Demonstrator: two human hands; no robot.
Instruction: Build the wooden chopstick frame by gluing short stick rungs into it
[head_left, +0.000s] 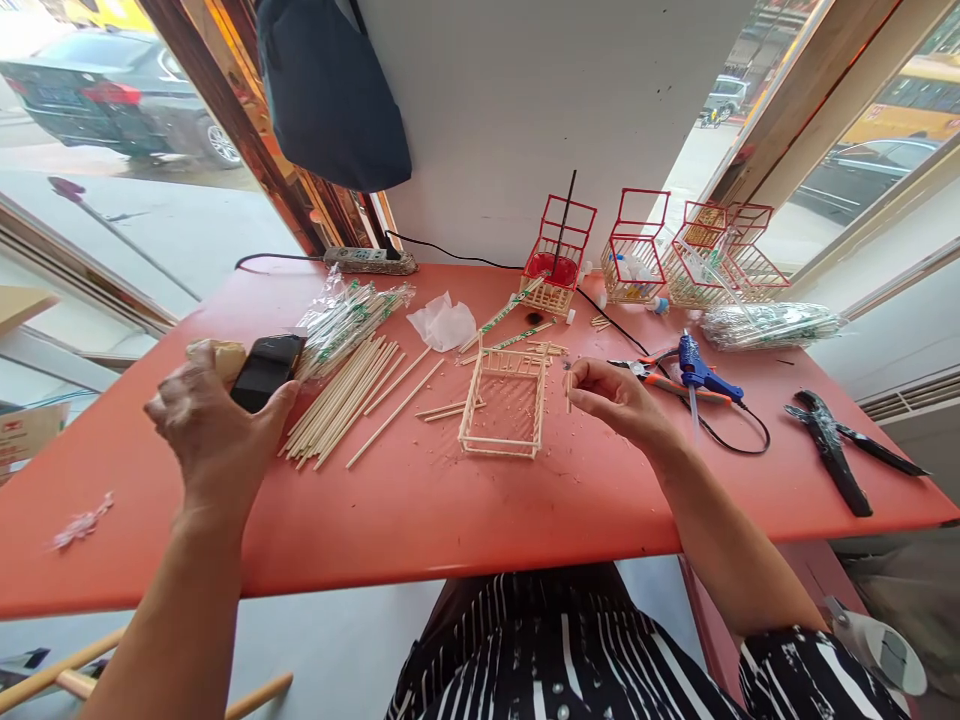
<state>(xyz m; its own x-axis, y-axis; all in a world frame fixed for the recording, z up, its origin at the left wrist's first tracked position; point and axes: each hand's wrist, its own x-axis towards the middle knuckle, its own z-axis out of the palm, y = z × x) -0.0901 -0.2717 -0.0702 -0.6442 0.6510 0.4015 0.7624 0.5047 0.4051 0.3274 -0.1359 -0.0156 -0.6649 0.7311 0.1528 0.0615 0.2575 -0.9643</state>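
My left hand point(217, 425) is spread at the left side of the table, its thumb and fingers around a black phone point(264, 374) and beside a pale brown lump point(225, 358). Near the middle, my right hand point(615, 400) pinches a short wooden stick point(569, 390) upright between thumb and finger. Just left of that hand, a small rectangular frame of wooden sticks point(501, 447) sits on the table, not touched by either hand. A pile of long wooden sticks point(341, 400) lies between my left hand and the frame.
Wrapped chopsticks point(352, 318) and white tissue point(442, 322) lie behind the sticks. A red-and-wood basket point(551, 290) stands at the back of the red table point(420, 530), with others rightward. A blue glue gun point(701, 370), its cord and black pliers point(832, 450) lie at right.
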